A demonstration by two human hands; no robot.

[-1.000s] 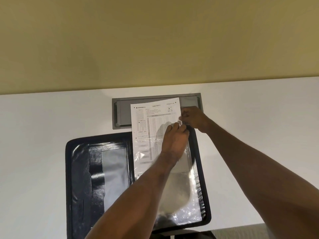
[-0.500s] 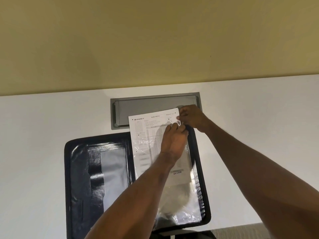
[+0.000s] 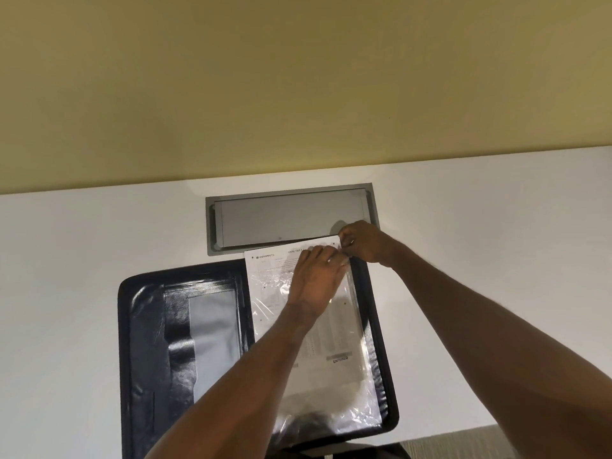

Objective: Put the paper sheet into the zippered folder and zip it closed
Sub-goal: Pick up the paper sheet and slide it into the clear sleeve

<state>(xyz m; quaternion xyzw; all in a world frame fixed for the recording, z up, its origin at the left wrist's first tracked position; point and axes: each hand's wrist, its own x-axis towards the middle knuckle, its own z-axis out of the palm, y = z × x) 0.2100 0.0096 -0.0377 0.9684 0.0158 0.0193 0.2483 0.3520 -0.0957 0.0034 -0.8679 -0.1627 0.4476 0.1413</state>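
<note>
Left hand (image 3: 318, 279): palm-down, fingers pinching sheet (image 3: 275, 263) at sleeve mouth. Right hand (image 3: 362, 241): at 1 o'clock, pinching sheet corner. Folder (image 3: 149, 326) open on desk (image 3: 82, 260).

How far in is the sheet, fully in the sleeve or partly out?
Partly out. The paper sheet has its top strip sticking out above the clear sleeve of the open zippered folder; the rest lies under plastic.

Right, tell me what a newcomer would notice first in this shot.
Two bare forearms reach in from the bottom edge, and the left hand and right hand meet at the top right corner of a printed paper sheet. The sheet lies partly inside a clear plastic sleeve on the right half of an open black zippered folder, on a white desk.
</note>
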